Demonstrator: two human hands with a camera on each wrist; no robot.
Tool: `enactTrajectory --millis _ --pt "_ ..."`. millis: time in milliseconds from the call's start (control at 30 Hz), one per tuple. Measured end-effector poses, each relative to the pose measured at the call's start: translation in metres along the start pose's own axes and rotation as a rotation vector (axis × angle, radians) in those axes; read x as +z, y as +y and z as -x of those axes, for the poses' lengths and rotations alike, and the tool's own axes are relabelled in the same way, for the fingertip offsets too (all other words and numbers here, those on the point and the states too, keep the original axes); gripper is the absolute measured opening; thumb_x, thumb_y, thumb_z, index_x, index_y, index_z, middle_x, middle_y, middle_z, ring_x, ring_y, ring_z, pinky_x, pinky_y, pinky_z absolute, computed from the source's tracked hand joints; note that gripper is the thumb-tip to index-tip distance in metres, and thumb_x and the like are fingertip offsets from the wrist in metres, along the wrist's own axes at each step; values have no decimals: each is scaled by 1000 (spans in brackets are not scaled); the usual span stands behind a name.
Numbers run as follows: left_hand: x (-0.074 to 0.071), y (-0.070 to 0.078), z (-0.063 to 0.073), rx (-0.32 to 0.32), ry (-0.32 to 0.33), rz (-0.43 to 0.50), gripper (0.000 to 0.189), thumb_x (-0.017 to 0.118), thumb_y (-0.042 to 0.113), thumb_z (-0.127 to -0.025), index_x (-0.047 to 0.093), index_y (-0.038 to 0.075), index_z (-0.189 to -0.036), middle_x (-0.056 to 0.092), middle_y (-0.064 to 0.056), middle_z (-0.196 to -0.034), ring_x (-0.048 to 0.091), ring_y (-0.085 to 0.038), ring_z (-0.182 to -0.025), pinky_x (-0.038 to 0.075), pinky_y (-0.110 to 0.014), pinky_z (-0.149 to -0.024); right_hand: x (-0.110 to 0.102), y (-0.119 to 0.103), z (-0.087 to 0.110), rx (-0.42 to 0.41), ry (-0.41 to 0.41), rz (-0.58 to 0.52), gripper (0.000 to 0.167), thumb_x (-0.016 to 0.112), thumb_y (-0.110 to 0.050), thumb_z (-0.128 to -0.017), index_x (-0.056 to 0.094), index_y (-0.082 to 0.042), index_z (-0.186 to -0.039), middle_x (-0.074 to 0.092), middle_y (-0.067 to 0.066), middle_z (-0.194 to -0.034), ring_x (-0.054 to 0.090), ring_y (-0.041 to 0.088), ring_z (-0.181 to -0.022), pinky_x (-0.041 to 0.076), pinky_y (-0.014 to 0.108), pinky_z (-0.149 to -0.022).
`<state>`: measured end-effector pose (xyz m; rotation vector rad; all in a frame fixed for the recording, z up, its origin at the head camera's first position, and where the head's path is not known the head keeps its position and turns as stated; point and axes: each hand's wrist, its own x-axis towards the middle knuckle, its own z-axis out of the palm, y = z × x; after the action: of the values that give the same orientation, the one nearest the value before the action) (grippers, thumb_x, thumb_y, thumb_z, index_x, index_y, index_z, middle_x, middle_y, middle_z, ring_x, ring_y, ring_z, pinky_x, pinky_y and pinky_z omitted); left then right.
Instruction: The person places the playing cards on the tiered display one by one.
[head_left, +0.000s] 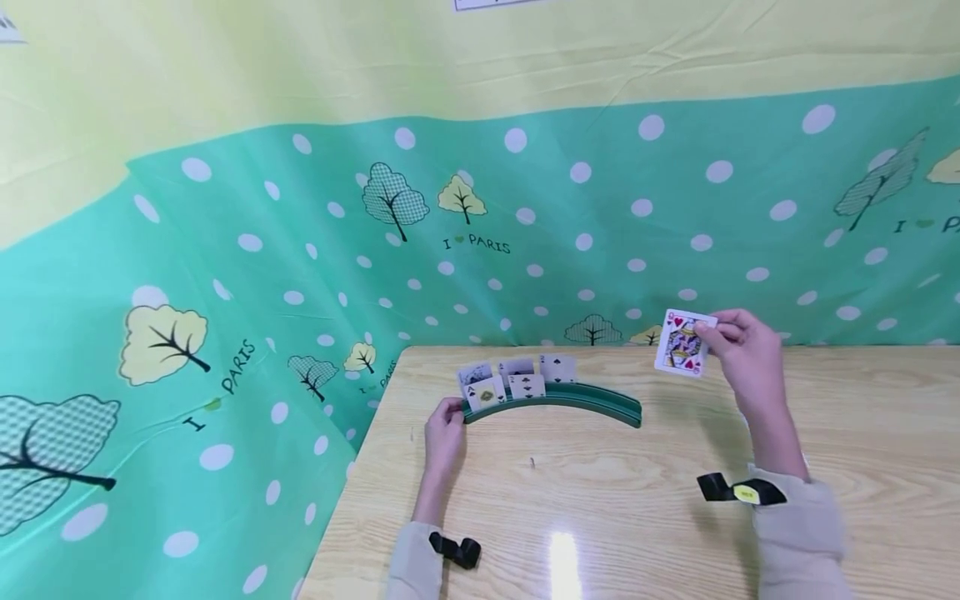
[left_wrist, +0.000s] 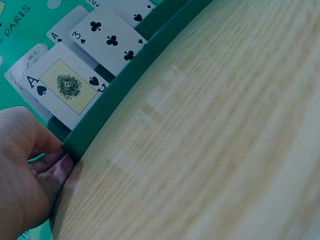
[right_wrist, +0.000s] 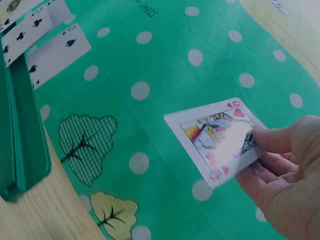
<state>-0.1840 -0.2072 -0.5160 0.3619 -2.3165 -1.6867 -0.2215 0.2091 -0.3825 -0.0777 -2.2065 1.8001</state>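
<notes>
A curved green card holder [head_left: 592, 398] lies on the table with playing cards standing in its slots. In the front row are the ace of spades [left_wrist: 67, 85] and the three of clubs [left_wrist: 107, 42]. Behind them stand a joker [left_wrist: 20, 75], an ace [left_wrist: 62, 30] partly hidden by the three, and the two of spades [right_wrist: 60, 55]. My left hand [head_left: 446, 437] grips the holder's left end between thumb and fingers. Raised to the right of the holder, my right hand [head_left: 750, 354] pinches a queen of hearts [head_left: 684, 342] by one edge, its face showing.
The light wood table [head_left: 510, 500] reaches back to a green and yellow printed cloth [head_left: 540, 208], which hangs behind it and along its left side. The holder's right half bears no cards. Black straps circle both sleeves near the wrists.
</notes>
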Motion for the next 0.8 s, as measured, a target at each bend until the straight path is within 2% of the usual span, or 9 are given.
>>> enactTrajectory --millis 100,267,500,733,800 --pt "1 0 0 2 2 -14 28 50 0 -98 67 -3 -120 69 -20 -115 65 -33 -107 52 -48 -95 7 -1 1 -23 -19 -28 12 70 -10 -99 64 -2 -106 70 -16 -85 67 1 -78 55 14 -69" --pt "0 2 0 -3 7 -22 28 50 2 -99 67 -3 -120 70 -19 -115 65 -33 -108 51 -50 -96 22 -4 4 -42 -50 0 25 73 -20 -98 65 1 -109 70 -19 -90 67 2 -85 55 16 -76" --pt "-1 4 0 -14 6 -6 28 50 3 -100 66 -2 -122 69 -19 -119 64 -33 -112 51 -50 -99 44 -12 8 -36 -42 -27 26 76 -19 -96 67 2 -108 69 -20 -88 66 5 -88 53 14 -78" --pt "-1 5 -1 -4 4 -19 27 51 2 -99 67 -2 -121 69 -19 -116 64 -34 -110 50 -51 -99 56 -13 13 -90 -94 33 28 71 -13 -99 68 6 -119 75 4 -102 65 4 -89 51 12 -80" --pt "-1 2 0 -8 0 -22 27 51 2 -98 67 -2 -120 69 -19 -115 64 -34 -109 50 -50 -98 58 -10 15 -98 -110 41 27 70 -11 -99 68 6 -120 74 7 -104 65 4 -89 52 12 -80"
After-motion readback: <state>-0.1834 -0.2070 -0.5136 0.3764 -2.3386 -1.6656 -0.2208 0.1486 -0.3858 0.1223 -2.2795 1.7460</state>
